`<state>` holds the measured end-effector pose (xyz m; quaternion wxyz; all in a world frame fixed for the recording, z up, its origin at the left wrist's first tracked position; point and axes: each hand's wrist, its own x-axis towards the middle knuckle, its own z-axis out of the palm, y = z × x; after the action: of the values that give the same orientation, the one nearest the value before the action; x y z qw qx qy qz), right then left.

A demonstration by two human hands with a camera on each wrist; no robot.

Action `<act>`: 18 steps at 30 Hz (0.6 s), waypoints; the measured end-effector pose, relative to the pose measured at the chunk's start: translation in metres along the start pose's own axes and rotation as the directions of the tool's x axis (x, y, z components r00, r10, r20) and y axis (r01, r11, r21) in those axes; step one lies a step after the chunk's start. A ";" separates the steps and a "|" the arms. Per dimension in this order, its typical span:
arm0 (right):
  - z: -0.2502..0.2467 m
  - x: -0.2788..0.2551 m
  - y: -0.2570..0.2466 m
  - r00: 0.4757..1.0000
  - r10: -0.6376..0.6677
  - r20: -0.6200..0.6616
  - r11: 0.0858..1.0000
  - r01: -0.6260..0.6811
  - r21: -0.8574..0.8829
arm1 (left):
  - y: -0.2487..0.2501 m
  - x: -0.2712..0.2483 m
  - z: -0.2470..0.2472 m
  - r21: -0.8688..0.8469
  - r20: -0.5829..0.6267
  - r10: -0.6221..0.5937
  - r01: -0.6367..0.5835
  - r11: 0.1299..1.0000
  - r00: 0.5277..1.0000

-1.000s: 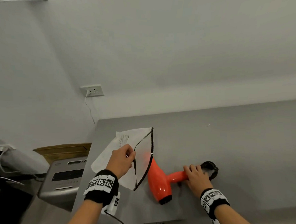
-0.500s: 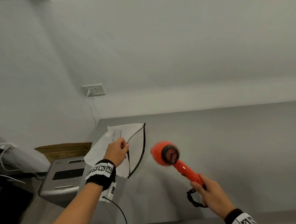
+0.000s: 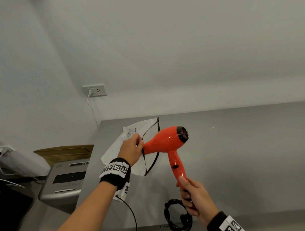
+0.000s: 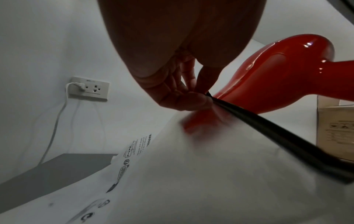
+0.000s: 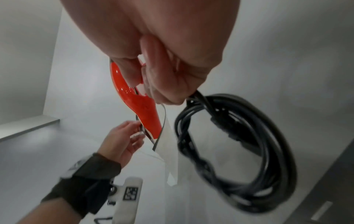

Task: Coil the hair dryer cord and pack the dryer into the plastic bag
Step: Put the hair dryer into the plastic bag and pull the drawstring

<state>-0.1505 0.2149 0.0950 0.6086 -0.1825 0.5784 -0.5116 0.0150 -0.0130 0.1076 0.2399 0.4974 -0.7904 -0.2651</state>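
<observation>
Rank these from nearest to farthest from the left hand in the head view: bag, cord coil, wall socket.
1. Bag: its black-edged mouth is pinched in the left hand.
2. Cord coil: hanging below the right hand, lower right of the left hand.
3. Wall socket: on the wall, up and to the left; image spacing is close to the coil's, but it sits well behind.

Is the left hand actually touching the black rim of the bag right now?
Touching. The left wrist view shows the left hand pinching the bag's black rim between thumb and fingers, no gap; the hair dryer's nozzle sits right beside.
</observation>
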 end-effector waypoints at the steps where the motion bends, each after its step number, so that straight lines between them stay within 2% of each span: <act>1: 0.003 0.000 0.002 1.000 0.016 0.006 0.999 -0.016 -0.033 | 0.003 -0.001 0.001 0.004 -0.002 0.031 -0.031 1.000 1.000; 4: 0.008 0.001 0.000 0.997 0.081 0.016 0.988 -0.078 -0.135 | 0.020 -0.007 0.002 -0.029 0.009 0.141 -0.141 0.990 0.990; 6: 0.009 0.003 -0.005 0.993 0.120 0.016 0.977 -0.115 -0.180 | 0.034 -0.015 0.002 -0.060 0.063 0.217 -0.213 0.975 0.974; 9: 0.011 0.003 -0.013 0.990 0.140 0.035 0.968 -0.130 -0.213 | 0.053 -0.036 0.004 -0.139 0.180 0.351 -0.329 0.934 0.919; 12: 0.010 0.006 -0.025 0.992 0.115 0.045 0.978 -0.105 -0.179 | 0.063 -0.060 0.009 -0.144 0.304 0.443 -0.419 0.897 0.843; 15: 0.007 0.014 -0.041 0.995 0.080 0.054 0.992 -0.074 -0.103 | 0.065 -0.085 0.015 -0.170 0.366 0.498 -0.470 0.866 0.786; 17: 0.006 0.019 -0.052 0.996 0.078 0.050 0.997 -0.078 -0.007 | 0.063 -0.098 0.017 -0.154 0.382 0.519 -0.501 0.851 0.765; 18: 0.005 0.021 -0.056 0.995 0.087 0.044 0.995 -0.088 0.036 | 0.061 -0.101 0.018 -0.138 0.374 0.512 -0.500 0.855 0.773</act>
<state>-0.1726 0.1727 0.1309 0.6460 -0.1563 0.5628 -0.4914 0.0026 0.1046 0.1227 0.1443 0.1986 -0.9224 -0.2981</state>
